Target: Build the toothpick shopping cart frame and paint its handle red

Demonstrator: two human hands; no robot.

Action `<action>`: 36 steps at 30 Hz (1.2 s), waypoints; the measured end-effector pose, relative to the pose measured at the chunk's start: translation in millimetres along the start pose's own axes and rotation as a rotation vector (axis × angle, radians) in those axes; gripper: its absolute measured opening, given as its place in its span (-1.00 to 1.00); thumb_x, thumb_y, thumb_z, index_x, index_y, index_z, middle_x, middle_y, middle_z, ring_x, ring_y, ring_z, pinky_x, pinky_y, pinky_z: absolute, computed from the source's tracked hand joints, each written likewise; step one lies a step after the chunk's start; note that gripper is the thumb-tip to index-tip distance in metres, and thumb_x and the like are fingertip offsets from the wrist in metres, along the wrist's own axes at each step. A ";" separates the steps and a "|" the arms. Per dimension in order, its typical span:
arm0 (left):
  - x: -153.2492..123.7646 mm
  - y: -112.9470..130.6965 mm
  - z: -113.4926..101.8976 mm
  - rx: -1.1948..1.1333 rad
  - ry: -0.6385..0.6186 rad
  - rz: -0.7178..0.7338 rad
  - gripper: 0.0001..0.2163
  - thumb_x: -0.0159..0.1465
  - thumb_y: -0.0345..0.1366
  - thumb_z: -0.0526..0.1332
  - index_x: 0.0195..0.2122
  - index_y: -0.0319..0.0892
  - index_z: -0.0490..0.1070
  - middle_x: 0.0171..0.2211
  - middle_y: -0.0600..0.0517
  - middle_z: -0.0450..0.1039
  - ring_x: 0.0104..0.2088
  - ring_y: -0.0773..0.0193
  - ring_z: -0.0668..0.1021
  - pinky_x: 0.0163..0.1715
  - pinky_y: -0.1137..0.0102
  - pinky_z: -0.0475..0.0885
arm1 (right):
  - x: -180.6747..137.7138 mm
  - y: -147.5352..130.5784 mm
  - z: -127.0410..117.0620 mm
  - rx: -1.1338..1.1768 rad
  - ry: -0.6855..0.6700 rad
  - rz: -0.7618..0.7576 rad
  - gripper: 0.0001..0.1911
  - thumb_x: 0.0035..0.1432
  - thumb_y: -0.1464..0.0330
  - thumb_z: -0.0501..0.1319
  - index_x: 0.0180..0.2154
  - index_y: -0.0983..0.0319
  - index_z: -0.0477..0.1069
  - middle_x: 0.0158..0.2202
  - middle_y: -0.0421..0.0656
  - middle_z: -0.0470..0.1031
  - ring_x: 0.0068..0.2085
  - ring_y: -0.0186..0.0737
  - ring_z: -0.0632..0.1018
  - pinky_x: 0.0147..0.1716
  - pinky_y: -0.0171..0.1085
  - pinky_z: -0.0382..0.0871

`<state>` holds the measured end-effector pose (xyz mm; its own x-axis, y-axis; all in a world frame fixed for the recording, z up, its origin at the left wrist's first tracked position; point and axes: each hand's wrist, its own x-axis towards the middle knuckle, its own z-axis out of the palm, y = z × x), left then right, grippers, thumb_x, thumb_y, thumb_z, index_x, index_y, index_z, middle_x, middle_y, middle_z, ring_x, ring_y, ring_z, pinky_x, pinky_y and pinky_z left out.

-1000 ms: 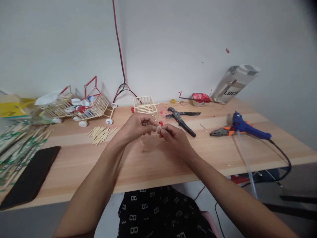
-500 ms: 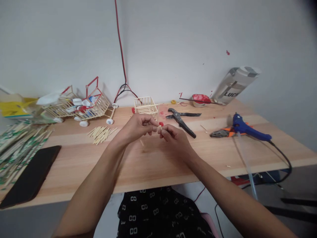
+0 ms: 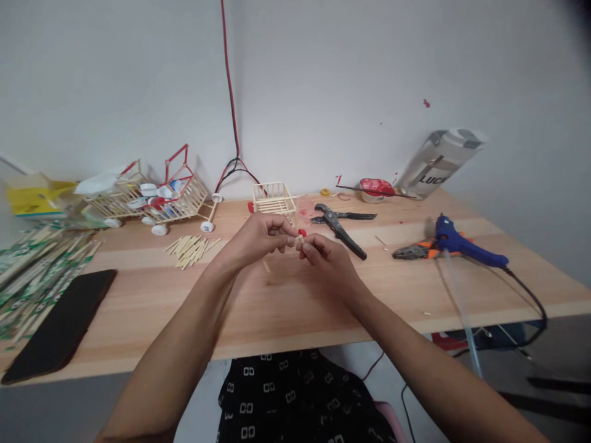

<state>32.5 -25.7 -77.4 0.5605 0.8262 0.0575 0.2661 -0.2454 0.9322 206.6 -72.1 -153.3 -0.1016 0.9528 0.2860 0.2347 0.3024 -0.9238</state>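
Above the middle of the table, my left hand [image 3: 265,237] and my right hand [image 3: 327,257] meet fingertip to fingertip. Both are closed in a pinch on a small pale wooden stick piece [image 3: 298,240], mostly hidden by the fingers. Just behind the fingertips shows a red cap [image 3: 301,232]; whether it touches them I cannot tell. Beyond my left hand stands a small basket of wooden sticks [image 3: 273,198], with another red cap [image 3: 250,207] at its left side. A pile of short wooden sticks [image 3: 190,251] lies left of my left wrist.
Black-handled pliers [image 3: 339,227] lie beyond my right hand. Farther right are a blue glue gun [image 3: 468,245], orange-handled pliers [image 3: 412,250] and a cup of red paint [image 3: 376,189]. Leftward stand finished stick carts [image 3: 178,200], wrapped sticks [image 3: 41,271] and a black phone [image 3: 62,326].
The whole view has shifted slightly, so the table's things appear a little lower and farther right. Both hands keep their pinch at nearly the same place.
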 end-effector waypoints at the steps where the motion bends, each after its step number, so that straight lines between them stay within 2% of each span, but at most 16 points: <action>1: -0.1 -0.1 -0.2 -0.002 -0.004 0.000 -0.96 0.11 -0.51 0.29 -0.40 -0.32 0.51 -0.60 0.09 0.45 -0.60 0.50 0.42 -0.61 0.61 0.28 | 0.0 0.6 -0.1 -0.006 0.001 0.000 -0.83 0.27 0.30 0.10 -0.32 0.21 0.40 -0.41 -0.22 0.42 -0.40 -0.34 0.40 -0.37 -0.34 0.22; 9: 1.0 -4.5 -1.0 -0.011 -0.004 0.000 -0.94 0.10 -0.47 0.29 -0.38 -0.33 0.52 -0.61 0.08 0.44 -0.59 0.47 0.44 -0.62 0.61 0.25 | 0.9 5.3 -0.6 -0.052 0.009 -0.017 -0.82 0.27 0.30 0.10 -0.33 0.21 0.41 -0.43 -0.23 0.43 -0.41 -0.35 0.39 -0.39 -0.36 0.20; 20: 3.5 -13.7 -2.7 -0.020 -0.030 0.034 -0.91 0.10 -0.46 0.27 -0.36 -0.34 0.52 -0.50 0.01 0.51 -0.54 0.46 0.46 -0.59 0.59 0.29 | 2.2 8.2 1.1 -0.046 0.013 -0.006 -0.82 0.25 0.29 0.10 -0.35 0.21 0.40 -0.44 -0.23 0.40 -0.41 -0.33 0.39 -0.39 -0.33 0.20; 28: 5.0 -16.5 -1.7 -0.038 -0.018 0.049 -0.93 0.08 -0.47 0.29 -0.40 -0.36 0.52 -0.59 0.07 0.45 -0.58 0.48 0.43 -0.58 0.59 0.27 | 2.0 7.3 2.4 -0.052 0.022 -0.012 -0.80 0.26 0.26 0.09 -0.35 0.21 0.39 -0.42 -0.22 0.42 -0.39 -0.30 0.41 -0.38 -0.33 0.20; 36: 7.0 -20.8 -1.8 -0.086 -0.023 0.052 -0.94 0.04 -0.45 0.31 -0.44 -0.33 0.49 -0.55 0.06 0.49 -0.58 0.47 0.45 -0.56 0.58 0.30 | 3.6 9.7 4.2 -0.080 0.034 -0.008 -0.77 0.26 0.26 0.09 -0.40 0.21 0.37 -0.43 -0.22 0.42 -0.37 -0.28 0.43 -0.34 -0.33 0.23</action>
<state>29.5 -13.9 -95.7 0.5898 0.8014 0.0991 0.1686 -0.2423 0.9554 204.5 -65.9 -162.4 -0.0711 0.9503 0.3030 0.3108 0.3098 -0.8986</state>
